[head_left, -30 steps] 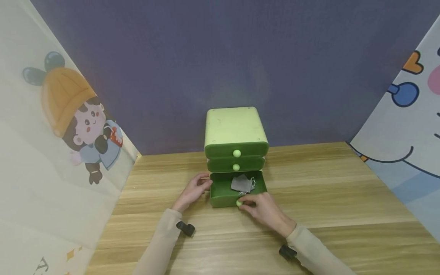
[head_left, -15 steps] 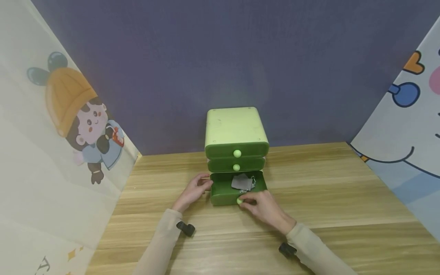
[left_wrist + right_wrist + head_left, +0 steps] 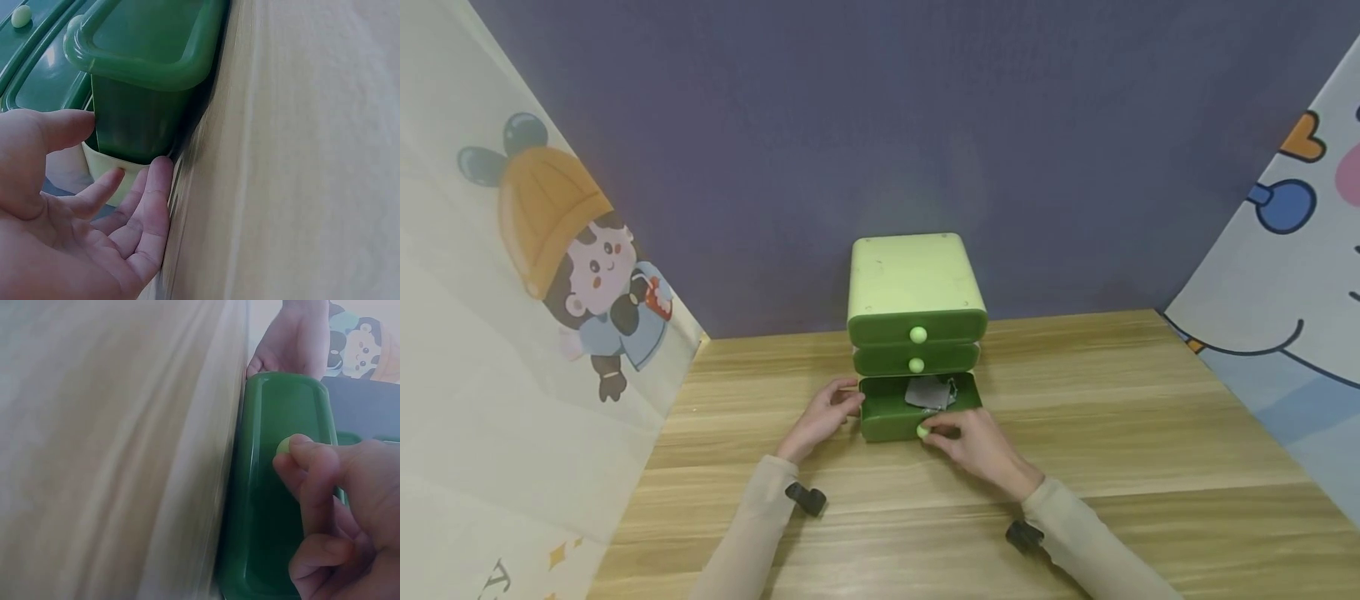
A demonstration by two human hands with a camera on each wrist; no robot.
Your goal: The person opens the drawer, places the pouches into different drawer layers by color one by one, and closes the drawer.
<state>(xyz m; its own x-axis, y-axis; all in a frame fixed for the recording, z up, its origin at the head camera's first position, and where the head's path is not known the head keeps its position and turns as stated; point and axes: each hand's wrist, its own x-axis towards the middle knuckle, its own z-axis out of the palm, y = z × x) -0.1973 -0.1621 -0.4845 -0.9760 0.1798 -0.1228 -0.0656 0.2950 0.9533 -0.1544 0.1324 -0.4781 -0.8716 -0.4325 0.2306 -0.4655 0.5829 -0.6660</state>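
Observation:
A small light-green cabinet [image 3: 917,271] with dark-green drawers stands against the back wall. Its bottom drawer [image 3: 891,427] is pulled partway out, while the two upper ones are closed. Inside it lies a grey pouch [image 3: 927,392] with a thin cord at its right side. My right hand [image 3: 981,450] pinches the round light-green knob [image 3: 284,446] of that drawer between thumb and fingers. At the left side of the cabinet, my left hand [image 3: 822,419] rests with relaxed fingers, fingertips right at the cabinet's lower edge [image 3: 112,172] beside the drawer.
The cabinet stands on a wooden table [image 3: 880,533] that reaches back to a dark blue wall [image 3: 775,167]. White panels with cartoon prints [image 3: 591,267] border the table on both sides. Each wrist wears a black camera strap [image 3: 806,498].
The bottom drawer has slid inward a little, and my right hand has moved back with its knob. More of the pouch's front is hidden by the drawer front. My left hand stays put.

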